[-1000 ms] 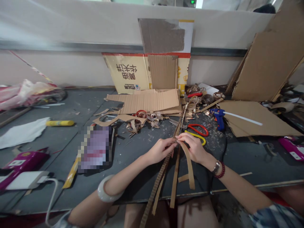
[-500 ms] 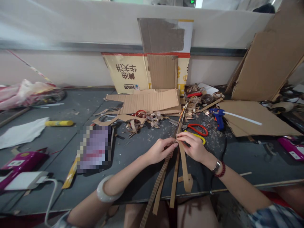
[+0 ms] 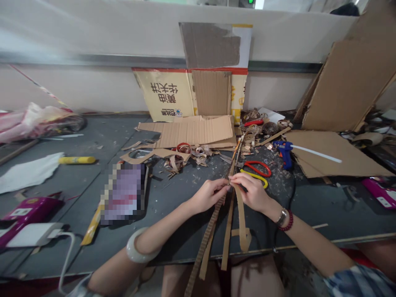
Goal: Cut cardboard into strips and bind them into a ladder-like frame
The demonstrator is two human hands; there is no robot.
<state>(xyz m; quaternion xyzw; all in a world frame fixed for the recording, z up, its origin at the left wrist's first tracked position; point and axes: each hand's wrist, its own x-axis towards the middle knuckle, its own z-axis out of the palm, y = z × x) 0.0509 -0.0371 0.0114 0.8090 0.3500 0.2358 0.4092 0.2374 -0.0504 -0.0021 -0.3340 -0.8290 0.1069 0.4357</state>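
Currently, left hand [image 3: 210,195] and right hand [image 3: 252,192] each pinch narrow cardboard strips [image 3: 241,218] close together over the desk [image 3: 173,243], strips trailing down past its front edge, red-and-yellow scissors [image 3: 256,173] just beyond the right hand.

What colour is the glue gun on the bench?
The plastic hot glue gun is blue, clearest in the head view.

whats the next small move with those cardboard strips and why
Probably hold the left hand steady while the right hand smooths the plain cardboard strip downward. The strips splay apart below the fingers, and the corrugated strip hangs loose, so they could slip out of line.
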